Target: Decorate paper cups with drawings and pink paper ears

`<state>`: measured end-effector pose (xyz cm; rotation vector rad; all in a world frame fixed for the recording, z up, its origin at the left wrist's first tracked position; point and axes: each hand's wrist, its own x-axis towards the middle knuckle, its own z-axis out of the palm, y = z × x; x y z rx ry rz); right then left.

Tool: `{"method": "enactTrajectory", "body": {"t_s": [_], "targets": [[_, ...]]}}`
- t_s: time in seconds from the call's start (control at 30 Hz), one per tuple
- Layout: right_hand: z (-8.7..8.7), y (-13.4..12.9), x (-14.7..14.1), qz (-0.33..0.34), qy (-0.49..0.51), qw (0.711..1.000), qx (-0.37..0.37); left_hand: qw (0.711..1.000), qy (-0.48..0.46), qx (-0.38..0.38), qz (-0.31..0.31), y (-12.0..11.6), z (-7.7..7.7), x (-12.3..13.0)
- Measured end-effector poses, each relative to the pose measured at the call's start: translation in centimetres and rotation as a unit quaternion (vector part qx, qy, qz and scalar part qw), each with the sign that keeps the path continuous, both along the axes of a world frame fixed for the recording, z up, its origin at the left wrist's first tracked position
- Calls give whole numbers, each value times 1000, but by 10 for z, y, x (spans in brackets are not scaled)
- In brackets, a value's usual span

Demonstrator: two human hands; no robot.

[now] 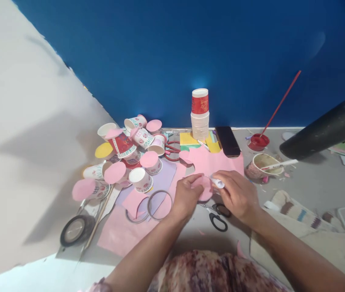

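My left hand (187, 195) pinches a pink paper circle (205, 190) between thumb and fingers. At the circle's upper right edge, my right hand (240, 195) is closed on a small white tube (218, 182), mostly covered by the fingers. Black-handled scissors (218, 222) lie on the table just below both hands. Beyond the hands is a cut sheet of pink paper (218, 162), with a dark phone (228, 141) at its far edge. Many printed paper cups (142, 180) lie to the left, several with pink circles on their ends.
A tall stack of paper cups (200, 117) stands by the blue wall. On the right are a red pot (258, 142) with a thin stick, a cup holding a white pen (279, 165), and a leaning black bottle (324, 129). Tape rolls (72, 231) lie at left.
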<state>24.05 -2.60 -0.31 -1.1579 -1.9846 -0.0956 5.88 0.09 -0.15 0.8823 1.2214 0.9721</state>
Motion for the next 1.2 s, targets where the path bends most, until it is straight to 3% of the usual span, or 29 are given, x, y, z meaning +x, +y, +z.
{"method": "enactTrajectory", "body": {"t_s": [0.13,0.33,0.5,0.67,0.8,0.97,1.07,1.2], "targets": [[7,2,5,-22,46,999,16,1000,-4,-7,-6,-1,-2,0],[7,-4,-6,45,41,998,-24,1000,-19,-1,-22,-2,2,2],[1,7,8,-30,44,998,-25,998,-45,-24,-45,-4,4,2],[11,8,21,-98,123,986,-54,993,-94,-53,-42,-4,-3,3],[15,0,12,-43,143,987,-67,992,-106,-55,-44,-3,-4,6],[7,-4,-3,54,65,995,-60,995,-80,-26,-55,-4,6,5],[1,0,0,39,24,998,-49,995,-69,-17,-71,-6,9,5],[3,6,11,-20,46,998,-30,995,-71,-30,-70,-7,4,6]]}}
